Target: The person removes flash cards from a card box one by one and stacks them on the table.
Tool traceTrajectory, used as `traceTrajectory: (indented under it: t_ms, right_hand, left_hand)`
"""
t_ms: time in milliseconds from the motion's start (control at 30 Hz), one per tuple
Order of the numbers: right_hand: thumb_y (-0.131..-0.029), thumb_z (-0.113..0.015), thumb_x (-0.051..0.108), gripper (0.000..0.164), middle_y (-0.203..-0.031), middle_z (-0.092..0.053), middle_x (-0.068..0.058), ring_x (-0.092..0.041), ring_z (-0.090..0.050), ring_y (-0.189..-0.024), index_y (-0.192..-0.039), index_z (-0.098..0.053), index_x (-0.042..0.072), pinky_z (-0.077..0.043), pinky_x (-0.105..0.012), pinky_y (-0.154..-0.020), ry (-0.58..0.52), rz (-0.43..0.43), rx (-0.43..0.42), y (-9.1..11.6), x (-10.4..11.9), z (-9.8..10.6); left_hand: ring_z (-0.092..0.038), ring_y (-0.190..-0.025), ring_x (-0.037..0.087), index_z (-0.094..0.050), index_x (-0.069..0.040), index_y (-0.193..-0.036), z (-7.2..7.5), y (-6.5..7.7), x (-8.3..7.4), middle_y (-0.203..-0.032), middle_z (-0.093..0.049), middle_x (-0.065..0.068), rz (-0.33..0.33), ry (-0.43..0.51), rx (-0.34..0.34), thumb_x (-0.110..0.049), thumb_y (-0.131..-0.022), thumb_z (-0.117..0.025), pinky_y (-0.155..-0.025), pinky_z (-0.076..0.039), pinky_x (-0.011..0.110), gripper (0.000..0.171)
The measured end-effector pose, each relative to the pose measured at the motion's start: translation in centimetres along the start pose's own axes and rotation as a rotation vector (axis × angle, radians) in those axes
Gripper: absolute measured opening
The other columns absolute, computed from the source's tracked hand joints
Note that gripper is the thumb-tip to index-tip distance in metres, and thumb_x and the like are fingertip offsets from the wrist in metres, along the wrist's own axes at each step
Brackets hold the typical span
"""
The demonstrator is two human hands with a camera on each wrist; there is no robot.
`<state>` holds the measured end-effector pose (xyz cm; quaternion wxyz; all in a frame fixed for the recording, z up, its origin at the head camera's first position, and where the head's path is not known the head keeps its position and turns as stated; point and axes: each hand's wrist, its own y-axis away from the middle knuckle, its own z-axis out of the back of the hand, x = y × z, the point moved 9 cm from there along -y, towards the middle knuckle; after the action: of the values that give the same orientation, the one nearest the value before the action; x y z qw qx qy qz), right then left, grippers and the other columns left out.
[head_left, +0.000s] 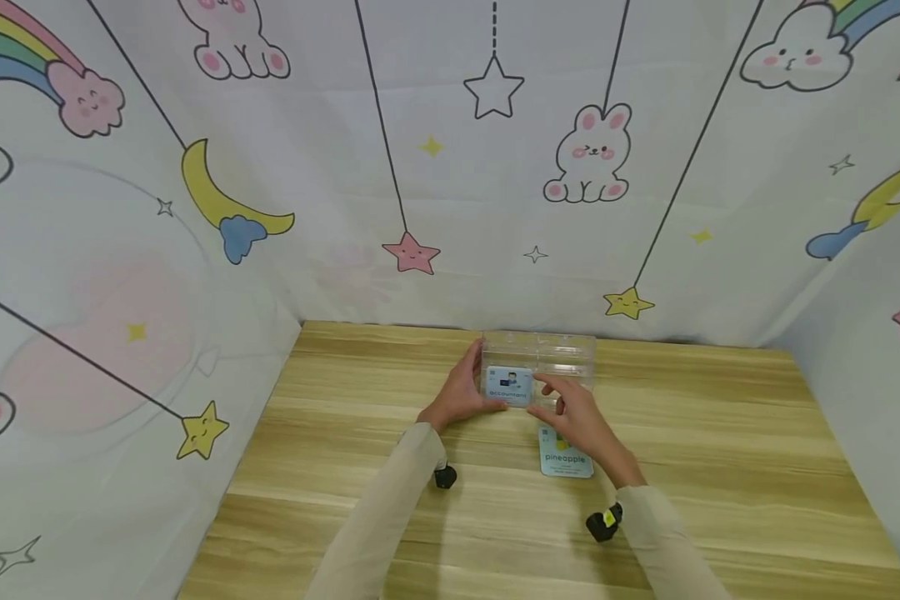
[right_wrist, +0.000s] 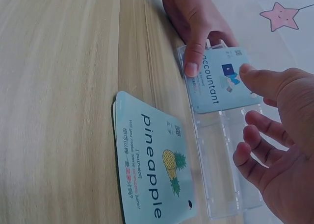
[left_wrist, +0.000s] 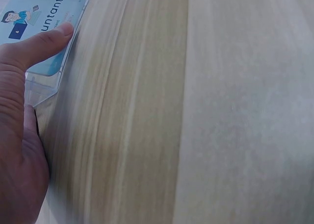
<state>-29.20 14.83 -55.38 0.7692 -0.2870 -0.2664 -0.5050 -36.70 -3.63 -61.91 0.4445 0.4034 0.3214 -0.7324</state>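
My left hand (head_left: pixel 461 390) grips the left end of a clear plastic box (head_left: pixel 566 342). Its thumb (left_wrist: pixel 51 37) lies over the near edge and touches a pale blue "accountant" card (head_left: pixel 508 387), which lies in the left part of the box. My right hand (head_left: pixel 576 418) is at the card's right side, fingers loosely bent. One fingertip (right_wrist: pixel 248 72) is over the card's face in the right wrist view; whether it presses there I cannot tell. A "pineapple" card (right_wrist: pixel 159 160), with at least one more card beneath, lies on the table in front of the box.
The wooden table (head_left: pixel 720 433) runs back to a white cloth wall (head_left: pixel 330 167) printed with stars, rabbits and moons. The box stands near the table's back edge. A small black device (head_left: pixel 604 523) is on the right wrist, another (head_left: pixel 446 476) on the left.
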Motion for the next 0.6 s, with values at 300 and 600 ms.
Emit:
traceTrajectory:
  t_ms: [300,600]
  right_hand:
    - [-0.094,-0.081,0.022,0.059,-0.111,-0.066,-0.013,-0.014,-0.049,-0.069,-0.146,-0.058,0.007,-0.046,-0.027,-0.057,-0.021,-0.011,-0.001,-0.46,0.09,-0.27]
    - [-0.093,-0.081,0.021,0.056,-0.110,-0.066,-0.014,-0.013,-0.050,-0.069,-0.142,-0.060,0.006,-0.047,-0.027,-0.058,-0.027,0.007,-0.018,-0.52,0.35,-0.18]
  left_hand:
    - [-0.035,-0.150,0.021,-0.012,-0.017,-0.167,-0.07,-0.04,-0.14,-0.167,-0.032,0.010,0.000,-0.026,0.003,-0.024,-0.070,-0.100,-0.120,-0.032,0.026,0.130]
    - [-0.039,-0.148,0.019,-0.017,-0.019,-0.165,-0.04,-0.06,-0.31,-0.162,-0.038,0.008,-0.018,-0.005,-0.001,-0.020,-0.069,-0.100,-0.120,-0.033,0.026,0.127]
